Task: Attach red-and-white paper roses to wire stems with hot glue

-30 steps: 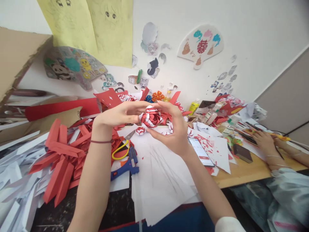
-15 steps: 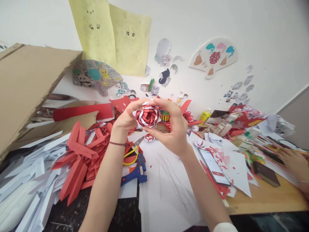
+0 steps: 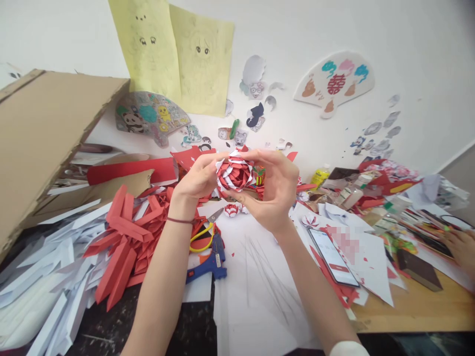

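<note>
I hold a red and white folded paper flower [image 3: 234, 173] up in front of me, above the table. My left hand [image 3: 198, 178] grips its left side with the fingertips. My right hand [image 3: 275, 190] cups its right side, thumb underneath and fingers over the top. Below the flower a smaller red and white paper piece [image 3: 231, 210] lies on white sheets [image 3: 256, 277]. A blue glue gun [image 3: 210, 261] and yellow-handled scissors [image 3: 202, 231] rest on the table under my left wrist.
Folded red paper strips [image 3: 122, 242] and white strips [image 3: 40, 291] pile up at left beside a cardboard box [image 3: 40, 133]. A phone [image 3: 332, 257] lies right of my arm. Another person's hand [image 3: 460, 244] is at the far right among craft clutter.
Both hands lifted the flower and turned its open face toward me. The view swung left, so the other person's hand slid toward the right edge.
</note>
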